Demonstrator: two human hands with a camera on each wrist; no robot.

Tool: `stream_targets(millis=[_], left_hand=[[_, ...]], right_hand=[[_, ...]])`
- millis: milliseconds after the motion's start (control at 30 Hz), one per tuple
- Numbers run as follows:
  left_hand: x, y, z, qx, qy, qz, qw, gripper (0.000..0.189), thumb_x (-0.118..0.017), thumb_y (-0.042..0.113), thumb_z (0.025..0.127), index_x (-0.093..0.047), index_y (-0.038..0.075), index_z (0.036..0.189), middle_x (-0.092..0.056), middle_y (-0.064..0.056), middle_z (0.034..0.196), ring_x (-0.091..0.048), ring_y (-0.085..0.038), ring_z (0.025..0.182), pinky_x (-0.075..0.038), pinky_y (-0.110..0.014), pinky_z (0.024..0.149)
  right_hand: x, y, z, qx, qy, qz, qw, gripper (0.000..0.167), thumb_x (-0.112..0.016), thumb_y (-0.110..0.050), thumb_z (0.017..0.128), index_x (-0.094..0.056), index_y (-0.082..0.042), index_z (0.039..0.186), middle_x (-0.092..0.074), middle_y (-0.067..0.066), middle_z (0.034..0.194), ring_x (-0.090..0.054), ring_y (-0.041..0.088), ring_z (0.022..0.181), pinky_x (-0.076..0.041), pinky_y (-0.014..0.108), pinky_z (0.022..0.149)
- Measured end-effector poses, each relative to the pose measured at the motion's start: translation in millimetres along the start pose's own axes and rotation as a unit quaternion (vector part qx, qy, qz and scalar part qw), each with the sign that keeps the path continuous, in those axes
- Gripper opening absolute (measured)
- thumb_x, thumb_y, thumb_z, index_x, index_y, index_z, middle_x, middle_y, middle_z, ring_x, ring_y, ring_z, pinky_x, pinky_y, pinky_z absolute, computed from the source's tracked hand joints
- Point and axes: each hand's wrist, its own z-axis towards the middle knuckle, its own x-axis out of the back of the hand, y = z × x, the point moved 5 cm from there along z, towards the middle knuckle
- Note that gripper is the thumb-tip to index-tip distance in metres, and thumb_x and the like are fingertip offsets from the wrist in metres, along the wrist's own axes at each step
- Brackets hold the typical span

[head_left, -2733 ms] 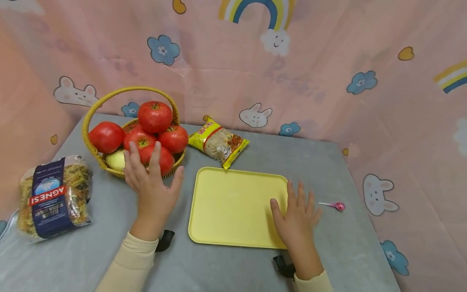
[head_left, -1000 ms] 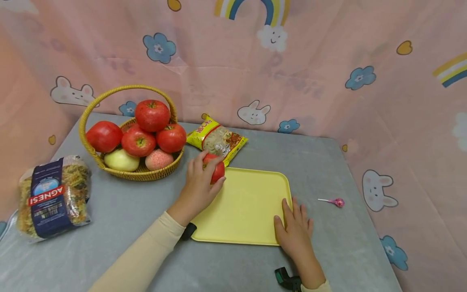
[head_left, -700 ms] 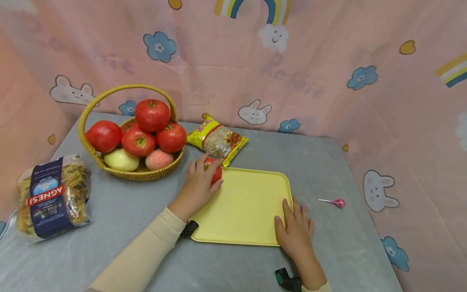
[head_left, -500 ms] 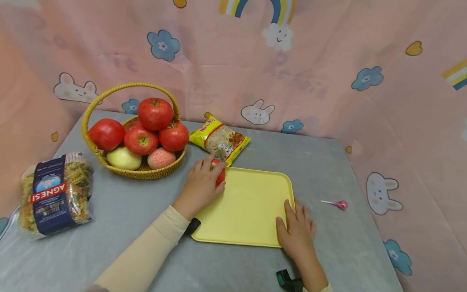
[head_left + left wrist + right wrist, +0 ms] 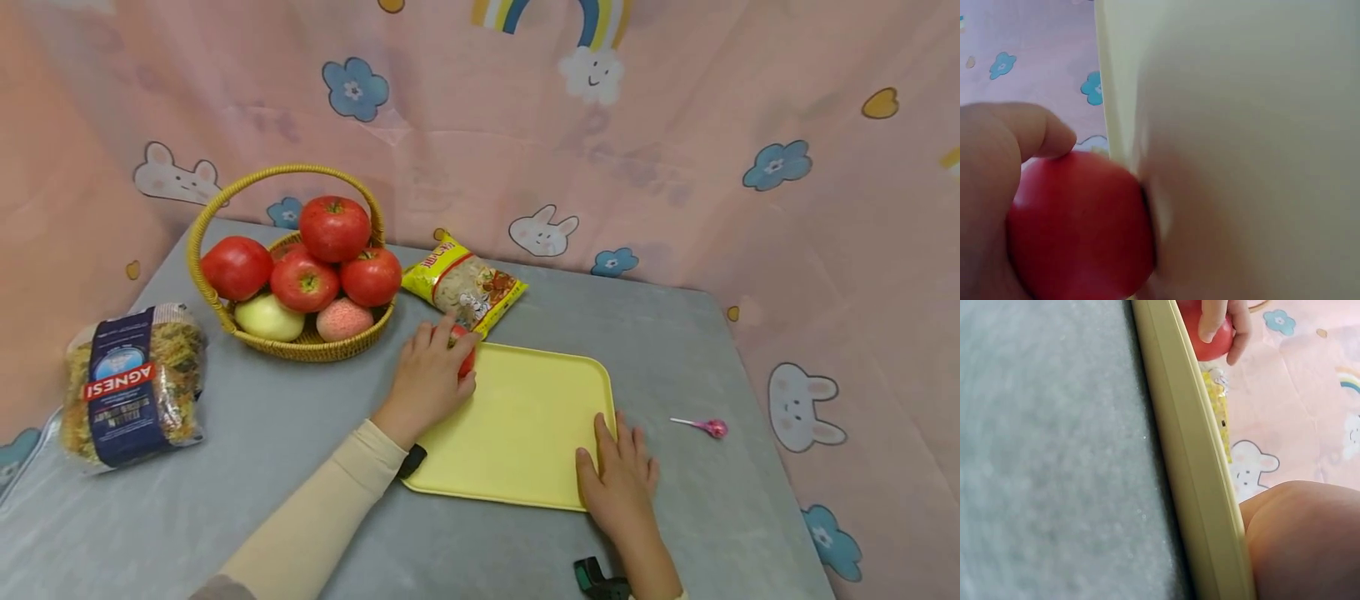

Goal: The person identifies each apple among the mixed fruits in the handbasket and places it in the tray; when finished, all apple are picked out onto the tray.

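Observation:
My left hand (image 5: 433,379) grips a red apple (image 5: 1082,228) from above at the back left corner of the yellow tray (image 5: 517,433). In the head view its fingers cover most of the apple; in the left wrist view the apple sits against the tray. Along the tray's right edge lies my right hand (image 5: 621,483), fingers extended and holding nothing. The right wrist view shows its thumb (image 5: 1310,540) close beside the tray rim.
A wicker basket (image 5: 322,350) with several red apples, a pale yellow-green round item (image 5: 270,318) and a speckled pink one (image 5: 345,320) stands back left. A yellow snack bag (image 5: 465,283) lies behind the tray, a pasta bag (image 5: 135,387) far left, a lollipop (image 5: 708,427) to the right.
From above the basket, my left hand has brought a red apple right, onto the tray's back left corner, and lowered it. My right hand has settled at the tray's right edge.

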Motion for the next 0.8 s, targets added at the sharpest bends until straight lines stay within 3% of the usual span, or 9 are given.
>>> stream_targets(millis=[167, 267, 333, 433, 600, 700, 800], left_hand=[[-3.0, -1.9, -1.3, 0.01, 0.011, -0.048, 0.9987, 0.071, -0.074, 0.038, 0.099, -0.046, 0.022, 0.162, -0.032, -0.019, 0.168, -0.034, -0.053, 0.146, -0.034, -0.068, 0.113], [8.7, -1.7, -4.4, 0.01, 0.043, -0.075, 0.9962, 0.078, -0.075, 0.041, 0.099, -0.04, 0.019, 0.165, -0.032, -0.02, 0.168, -0.031, -0.051, 0.149, -0.029, -0.07, 0.115], [25.6, -2.7, -6.9, 0.012, 0.077, -0.092, 0.9927, 0.078, -0.075, 0.04, 0.099, -0.04, 0.018, 0.164, -0.032, -0.02, 0.168, -0.029, -0.05, 0.151, -0.024, -0.07, 0.117], [62.5, -10.4, -9.2, 0.03, 0.138, -0.107, 0.9841, 0.076, -0.074, 0.037, 0.099, -0.04, 0.015, 0.163, -0.029, -0.021, 0.169, -0.024, -0.048, 0.153, -0.019, -0.069, 0.118], [125.3, -41.2, -4.4, 0.087, 0.22, -0.106, 0.9658, 0.073, -0.07, 0.032, 0.1, -0.039, 0.011, 0.163, -0.023, -0.021, 0.171, -0.016, -0.047, 0.155, -0.015, -0.068, 0.121], [149.5, -60.9, 4.7, 0.117, 0.225, -0.082, 0.9637, 0.07, -0.065, 0.032, 0.102, -0.039, 0.008, 0.162, -0.022, -0.023, 0.171, -0.014, -0.049, 0.155, -0.016, -0.068, 0.121], [159.9, -77.4, 15.9, 0.144, 0.197, -0.05, 0.9685, 0.071, -0.062, 0.035, 0.103, -0.037, 0.006, 0.162, -0.021, -0.027, 0.17, -0.014, -0.052, 0.153, -0.019, -0.071, 0.119]], right_hand=[[0, 1, -0.7, 0.006, 0.009, -0.003, 0.9999, 0.065, -0.052, -0.03, 0.11, -0.033, -0.003, 0.165, -0.014, 0.025, 0.173, -0.001, 0.053, 0.157, 0.002, 0.079, 0.114], [1, 0, -0.6, 0.011, 0.014, 0.003, 0.9998, 0.064, -0.053, -0.03, 0.109, -0.035, -0.002, 0.164, -0.015, 0.025, 0.173, -0.002, 0.054, 0.157, 0.002, 0.08, 0.113], [1, 0, -0.7, 0.012, 0.017, 0.008, 0.9997, 0.065, -0.054, -0.03, 0.109, -0.035, -0.002, 0.164, -0.016, 0.025, 0.173, -0.002, 0.054, 0.157, 0.003, 0.08, 0.113], [2, -1, -0.9, 0.012, 0.023, 0.014, 0.9996, 0.064, -0.055, -0.029, 0.108, -0.036, -0.003, 0.164, -0.017, 0.025, 0.172, -0.002, 0.053, 0.157, 0.002, 0.08, 0.114], [3, -1, -0.8, 0.009, 0.015, 0.009, 0.9998, 0.064, -0.053, -0.031, 0.109, -0.035, -0.002, 0.164, -0.015, 0.025, 0.172, -0.001, 0.053, 0.157, 0.004, 0.079, 0.114], [4, -2, -1.2, 0.009, 0.011, 0.006, 0.9999, 0.064, -0.052, -0.032, 0.11, -0.034, -0.002, 0.164, -0.015, 0.026, 0.172, -0.001, 0.053, 0.157, 0.003, 0.079, 0.114], [5, -2, -2.8, 0.01, 0.012, 0.01, 0.9998, 0.064, -0.053, -0.031, 0.11, -0.035, -0.002, 0.164, -0.016, 0.026, 0.172, -0.001, 0.053, 0.157, 0.003, 0.079, 0.114]])
